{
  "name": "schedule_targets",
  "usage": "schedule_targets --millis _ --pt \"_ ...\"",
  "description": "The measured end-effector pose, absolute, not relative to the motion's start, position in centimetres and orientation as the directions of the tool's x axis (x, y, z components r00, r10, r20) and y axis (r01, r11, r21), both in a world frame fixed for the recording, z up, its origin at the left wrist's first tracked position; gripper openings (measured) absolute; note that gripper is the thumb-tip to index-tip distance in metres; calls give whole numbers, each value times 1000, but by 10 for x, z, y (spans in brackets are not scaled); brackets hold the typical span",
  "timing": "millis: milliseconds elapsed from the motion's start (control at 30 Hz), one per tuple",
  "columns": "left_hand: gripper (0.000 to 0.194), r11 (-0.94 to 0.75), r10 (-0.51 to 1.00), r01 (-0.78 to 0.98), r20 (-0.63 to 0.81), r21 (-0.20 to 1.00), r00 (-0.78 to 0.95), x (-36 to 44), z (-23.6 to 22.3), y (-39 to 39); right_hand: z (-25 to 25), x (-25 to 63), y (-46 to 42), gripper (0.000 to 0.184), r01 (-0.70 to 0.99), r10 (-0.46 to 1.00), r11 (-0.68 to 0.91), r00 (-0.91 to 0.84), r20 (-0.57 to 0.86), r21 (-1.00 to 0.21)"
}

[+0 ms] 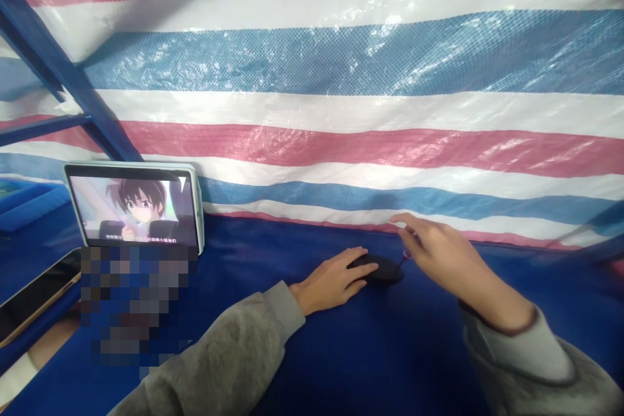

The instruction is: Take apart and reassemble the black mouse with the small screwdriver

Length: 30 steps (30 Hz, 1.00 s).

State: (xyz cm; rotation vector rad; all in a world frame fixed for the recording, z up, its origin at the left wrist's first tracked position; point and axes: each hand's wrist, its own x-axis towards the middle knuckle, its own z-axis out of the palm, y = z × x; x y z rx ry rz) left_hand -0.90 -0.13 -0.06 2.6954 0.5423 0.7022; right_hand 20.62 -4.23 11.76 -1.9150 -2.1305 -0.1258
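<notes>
A black, rounded computer mouse (383, 268) lies on the dark blue tabletop (341, 357). My left hand (336, 279) rests over its left side, fingers bent across the top and pressing it down. From the mouse's right end a thin purplish strand (405, 255) rises toward my right hand (439, 253). That hand is raised just right of the mouse, fingers bent, index finger pointing left; the strand meets its lower fingers, whose grip is partly hidden.
A tablet (134, 208) playing a cartoon stands at the left, with a phone (41, 296) in front of it. A pixelated patch covers part of the table. Behind hangs a striped plastic sheet (341, 110); a blue frame bar (73, 91) slants at the left, above a blue tray (29, 205).
</notes>
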Motion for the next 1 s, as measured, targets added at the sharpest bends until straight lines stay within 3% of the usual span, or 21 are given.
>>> schedule_targets --millis 167,267,433,533,733,867,1000 --pt "40 -851 464 280 388 444 796 -4 -2 -3 116 213 -43 33 981 952 124 -76 295 -149" --pt "40 -830 485 275 383 486 786 -1 -4 -5 115 216 -47 33 959 942 115 -22 336 -259" --pt "39 -835 479 263 403 483 780 1 -7 -6 96 213 -60 38 872 811 -47 318 491 -487" --pt "38 -861 455 261 432 436 779 2 -7 -7 75 208 -69 38 845 678 -5 396 619 -535" --pt "35 -914 385 258 469 313 795 2 -3 -10 50 199 -78 49 845 556 102 389 735 -525" --pt "36 -912 395 276 465 305 792 3 -2 -10 46 199 -79 46 810 637 167 347 689 -563" --pt "36 -909 400 280 460 308 793 3 -5 -10 43 202 -78 47 878 616 113 305 727 -465"
